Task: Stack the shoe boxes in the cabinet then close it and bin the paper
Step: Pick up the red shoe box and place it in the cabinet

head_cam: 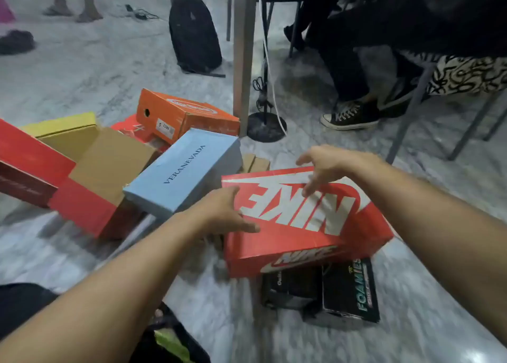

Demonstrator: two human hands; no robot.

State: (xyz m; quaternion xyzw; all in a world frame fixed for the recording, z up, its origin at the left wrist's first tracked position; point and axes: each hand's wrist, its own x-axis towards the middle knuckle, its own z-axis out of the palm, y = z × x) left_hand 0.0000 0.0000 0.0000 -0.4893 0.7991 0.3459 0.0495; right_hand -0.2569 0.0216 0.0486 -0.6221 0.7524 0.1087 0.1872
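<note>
A red Nike shoe box (323,225) lies tilted on the marble floor, resting partly on a black Foamies box (348,291). My left hand (227,211) presses against its left edge, thumb on the lid. Over the box's far side hovers my right hand (323,165), fingers spread, holding nothing. A light blue box (181,173) lies to the left, leaning on an open red box with a cardboard inside (101,181). Behind them sit an orange box (183,115) and a yellow box (63,128). No cabinet or paper is visible.
A table leg (242,55) and a black lamp base (266,128) with a white cable stand just behind the boxes. A black backpack (193,33) leans further back. A seated person's legs and sneaker (351,115) are at the right; another person's feet are far left.
</note>
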